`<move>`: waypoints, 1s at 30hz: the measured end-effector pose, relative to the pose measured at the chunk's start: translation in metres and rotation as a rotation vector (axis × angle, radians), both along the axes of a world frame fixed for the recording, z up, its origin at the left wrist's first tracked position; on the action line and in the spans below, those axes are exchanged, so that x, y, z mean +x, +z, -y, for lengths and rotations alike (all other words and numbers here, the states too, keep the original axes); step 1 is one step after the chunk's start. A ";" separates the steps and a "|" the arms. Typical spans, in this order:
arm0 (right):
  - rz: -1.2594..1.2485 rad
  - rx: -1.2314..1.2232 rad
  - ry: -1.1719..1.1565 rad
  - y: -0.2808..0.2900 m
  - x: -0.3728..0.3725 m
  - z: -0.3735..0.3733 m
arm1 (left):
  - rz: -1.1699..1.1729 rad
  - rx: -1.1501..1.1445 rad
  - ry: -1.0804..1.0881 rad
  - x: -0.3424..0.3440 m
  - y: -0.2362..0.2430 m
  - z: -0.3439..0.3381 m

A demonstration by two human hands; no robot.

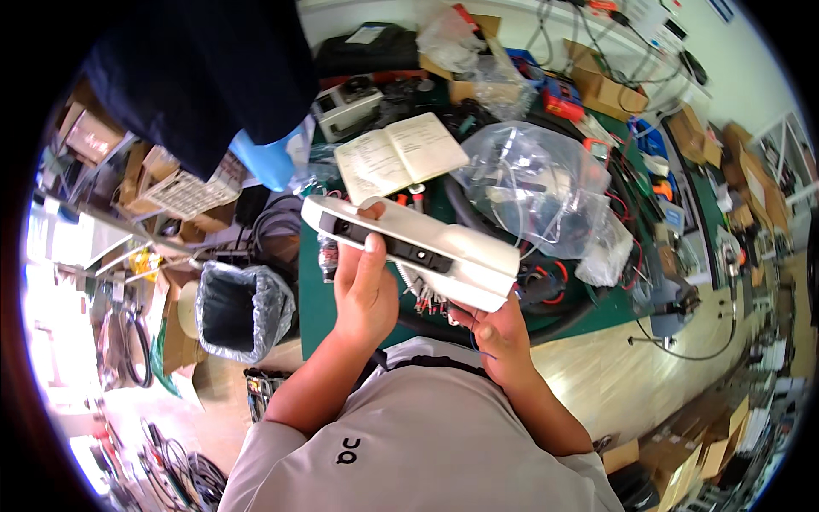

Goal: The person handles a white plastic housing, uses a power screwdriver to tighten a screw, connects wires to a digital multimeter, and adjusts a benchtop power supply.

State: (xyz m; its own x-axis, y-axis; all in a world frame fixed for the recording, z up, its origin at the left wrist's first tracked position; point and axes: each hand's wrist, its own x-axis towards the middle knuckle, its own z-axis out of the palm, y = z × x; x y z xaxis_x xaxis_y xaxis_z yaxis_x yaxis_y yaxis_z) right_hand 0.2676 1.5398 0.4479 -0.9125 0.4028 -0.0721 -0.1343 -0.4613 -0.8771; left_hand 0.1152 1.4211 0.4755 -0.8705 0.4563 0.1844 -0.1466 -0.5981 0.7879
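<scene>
A long white plastic device housing (478, 256) with a rounded left end and a black inset strip (392, 245) slants across in front of me, above the bench. My left hand (365, 286) is closed around its left half, thumb pressed on the front by the strip and a fingertip showing over the upper edge. Under the wider right end, my right hand (503, 337) is closed, its fingers partly hidden behind the housing. A thin dark cable runs by the right thumb. Just behind the housing lie an open notebook (401, 154) and a large clear plastic bag (537, 183).
The green workbench (328, 311) is crowded with tools, black hoses and cardboard boxes (601, 81). A lined bin (243, 311) stands on the floor left of it. Dark cloth (205, 77) hangs at upper left. Loaded shelves and more boxes (699, 444) are at the sides.
</scene>
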 end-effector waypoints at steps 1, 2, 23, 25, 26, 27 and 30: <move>-0.054 -0.049 -0.027 0.001 0.002 -0.004 | -0.026 -0.024 -0.010 0.005 -0.002 -0.001; -0.068 -0.070 -0.070 0.002 0.003 -0.005 | -0.053 -0.053 -0.012 0.009 -0.003 0.000; -0.083 -0.075 -0.762 0.007 0.109 0.022 | -0.685 -0.527 -0.511 0.047 -0.019 0.031; -0.040 -0.017 -0.836 0.008 0.121 0.028 | -0.645 -0.669 -0.643 0.037 -0.032 0.054; -0.018 -0.005 -0.859 0.007 0.127 0.031 | -0.638 -0.766 -0.716 0.033 -0.040 0.067; 0.001 0.001 -0.880 0.004 0.135 0.032 | -0.661 -0.714 -0.620 0.034 -0.044 0.073; 0.037 0.003 -0.942 0.003 0.155 0.034 | -0.799 -0.583 -0.316 0.038 -0.039 0.069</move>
